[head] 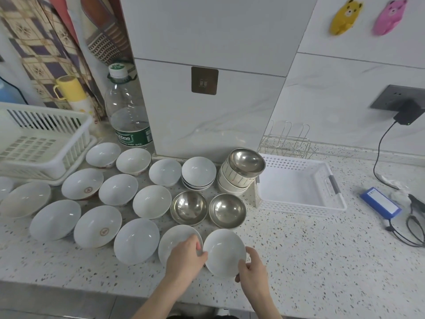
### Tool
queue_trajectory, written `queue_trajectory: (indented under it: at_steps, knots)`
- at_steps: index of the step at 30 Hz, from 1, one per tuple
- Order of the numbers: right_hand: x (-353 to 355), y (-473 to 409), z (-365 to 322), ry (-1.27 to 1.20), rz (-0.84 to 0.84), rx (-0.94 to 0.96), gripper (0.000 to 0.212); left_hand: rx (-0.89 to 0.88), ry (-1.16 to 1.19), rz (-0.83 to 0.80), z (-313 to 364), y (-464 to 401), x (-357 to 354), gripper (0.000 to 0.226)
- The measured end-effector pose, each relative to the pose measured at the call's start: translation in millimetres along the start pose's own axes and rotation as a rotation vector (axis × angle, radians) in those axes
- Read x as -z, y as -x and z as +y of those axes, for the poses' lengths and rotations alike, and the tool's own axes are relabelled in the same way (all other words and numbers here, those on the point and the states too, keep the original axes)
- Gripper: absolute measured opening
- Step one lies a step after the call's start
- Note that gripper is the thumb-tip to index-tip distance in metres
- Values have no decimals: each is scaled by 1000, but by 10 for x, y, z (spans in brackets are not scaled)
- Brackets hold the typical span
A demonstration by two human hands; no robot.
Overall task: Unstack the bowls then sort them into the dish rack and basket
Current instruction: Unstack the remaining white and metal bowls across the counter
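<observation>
White bowl (224,252) clamped in both hands' grip (187,259) (251,267) near counter edge (69,288).

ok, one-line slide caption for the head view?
Both hands, left hand and right hand, hold a white bowl beside unstacked bowls; basket empty.

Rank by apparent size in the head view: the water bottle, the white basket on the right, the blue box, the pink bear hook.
1. White basket
2. Water bottle, close behind; wide-angle distortion makes these two unsure
3. Blue box and pink bear hook look alike
</observation>
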State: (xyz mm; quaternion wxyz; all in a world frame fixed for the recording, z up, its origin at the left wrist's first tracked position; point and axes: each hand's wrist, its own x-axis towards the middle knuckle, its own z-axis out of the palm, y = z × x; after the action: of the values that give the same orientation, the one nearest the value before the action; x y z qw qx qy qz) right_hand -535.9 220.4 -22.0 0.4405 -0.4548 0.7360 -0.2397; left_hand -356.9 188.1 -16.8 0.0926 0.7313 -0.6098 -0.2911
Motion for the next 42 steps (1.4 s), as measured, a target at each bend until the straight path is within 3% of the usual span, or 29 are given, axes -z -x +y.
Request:
queue_trajectory:
  at_steps: [17,21,25,31,42]
  knots:
    - [25,-62,-16,147,-51,-32,28,-55,27,-72,-90,-135,-38,30]
    - [178,-130,-103,256,16,-52,44,-17,167,-48,-110,-288,75,26]
    - [335,-313,-335,215,160,-7,42,87,381,18,-115,-669,317,25]
    - [280,-591,-776,74,182,86,30,216,655,77,-2,-1434,705,60]
    - [-108,-641,-911,43,126,79,26,124,494,13,-34,-2043,831,65]
